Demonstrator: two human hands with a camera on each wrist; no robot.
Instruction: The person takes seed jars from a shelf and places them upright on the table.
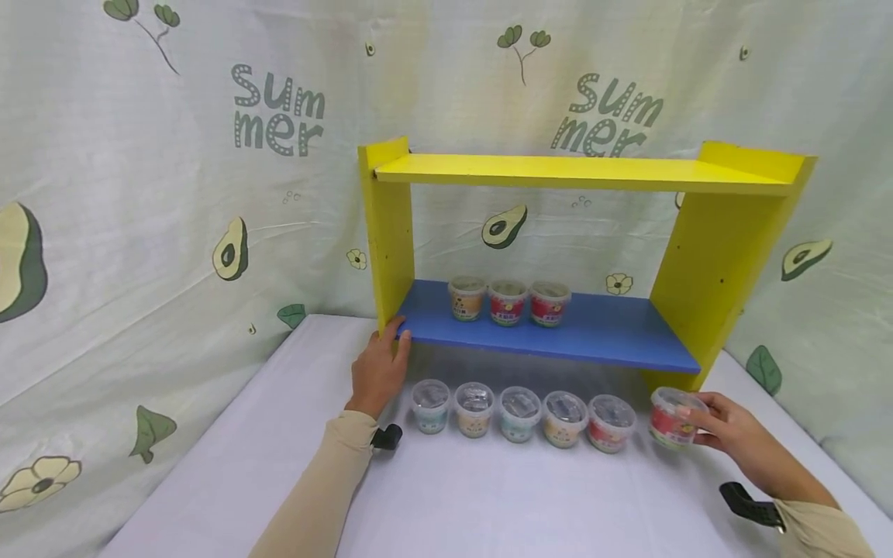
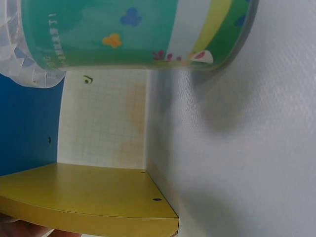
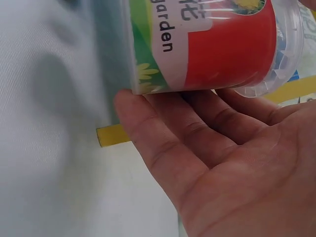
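My right hand [image 1: 732,434] grips a red-labelled plastic tub [image 1: 671,422] with a clear lid, by the shelf's right foot. In the right wrist view the fingers [image 3: 170,136] lie along the tub's side; I cannot tell whether its base touches the table. My left hand [image 1: 380,372] holds the yellow left side panel [image 1: 387,240] of the shelf unit, thumb by the blue board [image 1: 593,329]. Most of that hand is hidden in the left wrist view, where a green-labelled tub [image 2: 113,34] is close. Further tubs, such as a red-labelled one [image 1: 611,425], stand in a row before the shelf.
On the blue board stand three tubs, one with an orange label [image 1: 467,298] and two with red labels [image 1: 508,304]. Above them runs a yellow top board [image 1: 558,169]. A white tabletop [image 1: 523,496] lies in front, and a printed cloth [image 1: 174,232] hangs behind.
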